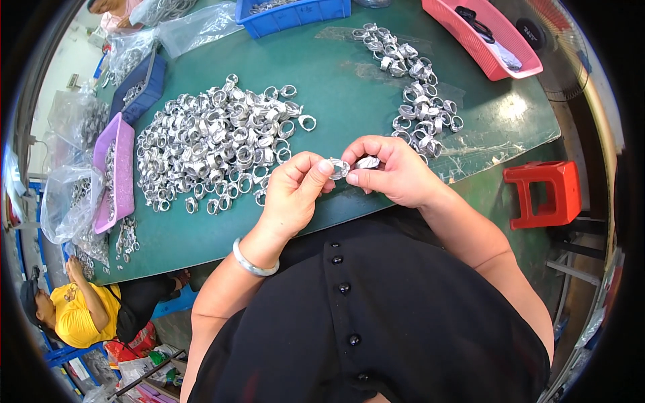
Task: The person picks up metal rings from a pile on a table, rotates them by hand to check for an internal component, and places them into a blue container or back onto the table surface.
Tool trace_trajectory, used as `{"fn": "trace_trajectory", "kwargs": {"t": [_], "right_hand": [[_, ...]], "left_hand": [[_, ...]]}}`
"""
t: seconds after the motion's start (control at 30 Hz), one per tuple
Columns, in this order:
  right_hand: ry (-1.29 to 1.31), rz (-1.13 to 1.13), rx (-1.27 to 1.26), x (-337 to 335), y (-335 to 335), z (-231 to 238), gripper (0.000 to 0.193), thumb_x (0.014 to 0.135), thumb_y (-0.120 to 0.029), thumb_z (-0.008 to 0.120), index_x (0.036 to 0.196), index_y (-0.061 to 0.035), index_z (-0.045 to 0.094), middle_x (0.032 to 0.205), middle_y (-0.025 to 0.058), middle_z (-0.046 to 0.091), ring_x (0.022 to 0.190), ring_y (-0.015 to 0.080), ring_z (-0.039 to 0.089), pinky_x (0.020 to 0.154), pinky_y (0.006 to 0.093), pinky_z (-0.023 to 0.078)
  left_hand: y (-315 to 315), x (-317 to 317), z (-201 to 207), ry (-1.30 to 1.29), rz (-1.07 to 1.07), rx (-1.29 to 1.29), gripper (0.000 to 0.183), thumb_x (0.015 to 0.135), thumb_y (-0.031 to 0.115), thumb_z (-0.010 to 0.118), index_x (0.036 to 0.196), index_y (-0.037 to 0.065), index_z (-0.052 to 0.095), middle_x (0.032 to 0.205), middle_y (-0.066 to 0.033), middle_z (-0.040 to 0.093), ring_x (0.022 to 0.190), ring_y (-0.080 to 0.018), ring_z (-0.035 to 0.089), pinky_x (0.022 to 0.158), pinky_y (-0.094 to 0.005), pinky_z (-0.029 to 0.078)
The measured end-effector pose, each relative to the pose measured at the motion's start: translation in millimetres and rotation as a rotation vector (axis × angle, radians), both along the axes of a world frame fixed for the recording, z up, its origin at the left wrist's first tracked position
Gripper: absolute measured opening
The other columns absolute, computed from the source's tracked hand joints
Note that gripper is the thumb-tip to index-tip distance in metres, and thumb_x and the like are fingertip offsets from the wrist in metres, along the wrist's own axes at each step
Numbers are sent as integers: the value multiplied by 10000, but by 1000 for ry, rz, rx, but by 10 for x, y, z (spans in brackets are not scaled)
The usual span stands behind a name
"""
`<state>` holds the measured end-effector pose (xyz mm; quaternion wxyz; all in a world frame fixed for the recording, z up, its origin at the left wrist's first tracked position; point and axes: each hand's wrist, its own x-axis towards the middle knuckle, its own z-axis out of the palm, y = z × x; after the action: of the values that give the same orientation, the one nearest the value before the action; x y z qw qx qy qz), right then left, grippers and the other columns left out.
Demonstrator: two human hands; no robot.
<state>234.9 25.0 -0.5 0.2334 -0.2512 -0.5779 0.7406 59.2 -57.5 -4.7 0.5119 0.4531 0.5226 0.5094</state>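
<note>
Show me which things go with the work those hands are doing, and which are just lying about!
Seem part of the work:
left hand, pinching a metal ring
right hand, holding another ring
big ring pile
smaller ring pile

Probably just lying about:
pink basket
red stool

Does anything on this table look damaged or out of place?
Yes: the green table looks scuffed and pale along its near edge, right of the right hand. Some small metal pieces lie loose beside the lilac tray rather than inside, perhaps spilled.
</note>
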Motion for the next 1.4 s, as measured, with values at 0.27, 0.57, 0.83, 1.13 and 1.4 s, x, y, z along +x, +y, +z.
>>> {"fn": "trace_trajectory", "kwargs": {"t": [0.27,0.57,0.83,1.13,1.4], "right_hand": [[-29,-20,150,2,-21,30,124,792,-55,651,906,-28,612,780,-29,580,706,36,503,634,206,430],[9,-8,140,3,-7,-62,243,787,49,575,1021,-8,546,973,32,548,832,86,543,736,235,476],[210,16,-152,32,57,-109,332,789,100,488,1107,4,479,1083,114,550,1022,225,579,869,314,484],[328,37,-347,70,49,-5,432,814,75,501,1225,-3,392,1136,178,536,1045,275,573,900,354,480],[364,64,-342,28,19,-1,475,822,70,494,1270,1,354,1137,148,531,1037,220,566,903,330,467]], "left_hand": [[-3,10,-10,12,12,36,230,932,265,530,871,53,595,751,0,604,672,-60,536,623,-200,419],[71,-44,-6,367,91,190,187,888,195,588,795,33,593,694,-25,587,636,-118,548,584,-246,434],[296,-258,-9,1432,256,514,127,754,135,668,764,50,574,711,-71,533,693,-270,514,621,-385,398],[240,-176,113,1137,191,547,146,745,80,658,872,45,595,827,-85,576,782,-267,544,693,-361,419],[160,57,288,875,-59,629,350,686,84,720,1012,35,601,900,-98,562,816,-261,535,706,-360,437]]}}
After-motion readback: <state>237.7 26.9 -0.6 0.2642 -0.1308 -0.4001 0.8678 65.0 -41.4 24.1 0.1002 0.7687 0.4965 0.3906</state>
